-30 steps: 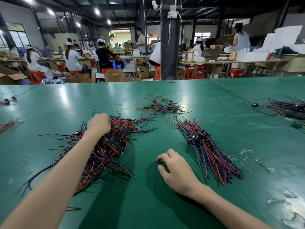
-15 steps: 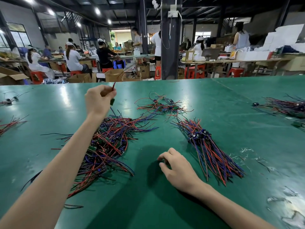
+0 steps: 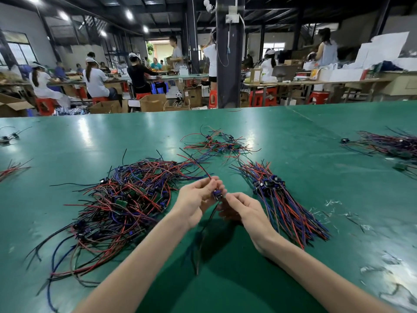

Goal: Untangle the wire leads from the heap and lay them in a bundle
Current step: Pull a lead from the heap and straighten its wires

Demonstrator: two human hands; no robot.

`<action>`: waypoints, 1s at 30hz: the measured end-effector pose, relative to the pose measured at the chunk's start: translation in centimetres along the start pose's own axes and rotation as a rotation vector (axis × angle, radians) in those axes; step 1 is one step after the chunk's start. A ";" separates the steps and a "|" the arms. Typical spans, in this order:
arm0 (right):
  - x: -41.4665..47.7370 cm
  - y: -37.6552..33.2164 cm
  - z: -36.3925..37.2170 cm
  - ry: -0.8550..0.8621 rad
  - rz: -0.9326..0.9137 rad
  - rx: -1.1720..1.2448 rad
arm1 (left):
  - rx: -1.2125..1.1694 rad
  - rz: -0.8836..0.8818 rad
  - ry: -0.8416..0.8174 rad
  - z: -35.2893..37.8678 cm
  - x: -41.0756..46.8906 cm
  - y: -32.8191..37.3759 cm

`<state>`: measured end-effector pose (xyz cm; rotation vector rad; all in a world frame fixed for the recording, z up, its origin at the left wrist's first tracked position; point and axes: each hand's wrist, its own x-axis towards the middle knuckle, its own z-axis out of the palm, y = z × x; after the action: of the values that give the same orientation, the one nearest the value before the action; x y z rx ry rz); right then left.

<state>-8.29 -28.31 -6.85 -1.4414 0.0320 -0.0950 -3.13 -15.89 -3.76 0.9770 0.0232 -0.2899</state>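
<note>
Left hand (image 3: 196,199) and right hand (image 3: 246,210) are up together just above the glossy green surface (image 3: 293,132), near centre, between the heap and the bundle. Both are on one thin wire lead (image 3: 217,195) with a small blue component mid-length. Left grip is clamped on it, fingers curled round the component's left side. Right grip is pinched at the component's right side. The lead's red strand runs far-left from the left fingertips over the heap's fringe; can't tell if it's free of the heap. Its dark strands hang down between the wrists, blurred. The big tangled heap of red, blue and black wire leads (image 3: 126,199) lies on the surface left of the left hand, loose ends splaying near-left. The sorted bundle of red and blue wire leads (image 3: 284,204) lies just right of the right hand, blue components grouped at its far end, strands fanning near-right. A smaller loose tangle of red and blue wires (image 3: 216,144) sits farther back between them. Another dark wire pile (image 3: 392,144) is at the right edge, and a few red wires (image 3: 11,169) at the left edge.
</note>
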 end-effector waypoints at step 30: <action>-1.0 -1.5 -0.8 -0.185 0.175 -0.106 | 0.330 0.176 0.027 -1.3 -1.4 -1.7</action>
<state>-9.40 -29.20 -5.54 -1.5421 0.0117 0.1861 -4.76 -15.43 -5.62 1.3022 -0.0879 -0.1192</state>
